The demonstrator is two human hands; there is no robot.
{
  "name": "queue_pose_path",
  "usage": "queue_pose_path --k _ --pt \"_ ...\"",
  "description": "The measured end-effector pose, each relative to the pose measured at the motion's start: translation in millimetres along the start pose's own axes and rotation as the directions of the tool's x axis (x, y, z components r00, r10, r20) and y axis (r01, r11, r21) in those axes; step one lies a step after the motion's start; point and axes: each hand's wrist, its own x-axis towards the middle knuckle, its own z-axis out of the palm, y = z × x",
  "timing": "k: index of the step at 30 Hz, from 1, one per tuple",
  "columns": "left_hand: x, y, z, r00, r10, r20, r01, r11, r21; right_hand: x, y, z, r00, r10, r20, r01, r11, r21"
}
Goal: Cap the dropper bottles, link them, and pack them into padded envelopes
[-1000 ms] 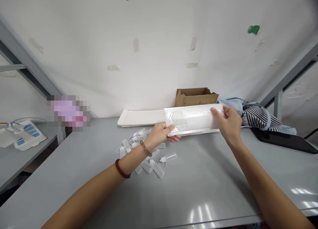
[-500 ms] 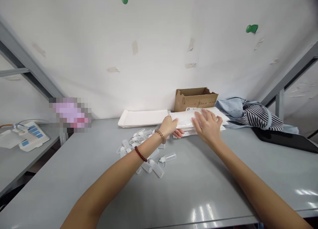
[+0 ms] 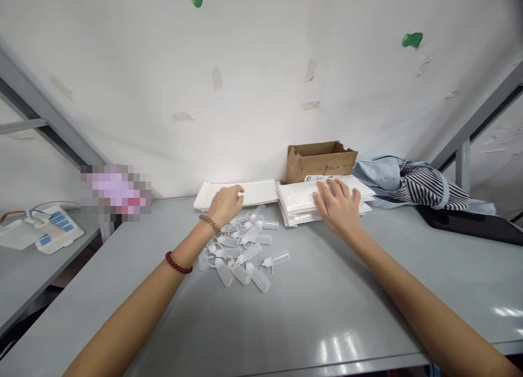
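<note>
Several small clear plastic bottles (image 3: pixel 258 277) with white caps lie in a loose pile on the grey table (image 3: pixel 322 295). My left hand (image 3: pixel 225 204) hovers above the back of the pile, in front of a flat white stack (image 3: pixel 257 193), with its fingers curled; whether they hold anything is hidden. To the right, my right hand (image 3: pixel 337 205) rests with spread fingers on a stack of white padded envelopes (image 3: pixel 296 197).
An open cardboard box (image 3: pixel 321 162) stands against the wall behind the envelopes. Folded blue and striped cloth (image 3: pixel 425 186) and a black tray (image 3: pixel 469 227) are at the right. A white device (image 3: pixel 61 230) sits on a surface at far left.
My left hand has moved left, off the envelope stack, uncovering more of the bottles. The other person's fingers beside the envelopes are gone from view. My right hand has hardly moved.
</note>
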Motion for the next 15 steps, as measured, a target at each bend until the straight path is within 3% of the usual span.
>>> queue_pose_path --k 2,6,15 --pt "-3 -22 -9.6 0.997 0.079 -0.026 -0.077 0.994 0.081 0 -1 -1 1.000 0.006 0.015 -0.006 1.000 0.005" --pt "-3 -51 -17.2 0.978 0.205 0.035 -0.208 0.966 0.150 -2 -2 -4 1.000 0.016 0.022 -0.017 0.998 0.059" --pt "8 -64 -11.3 0.967 0.239 0.086 -0.250 0.956 0.155 -7 -11 -18 0.998 -0.009 -0.056 0.017 0.990 0.141"
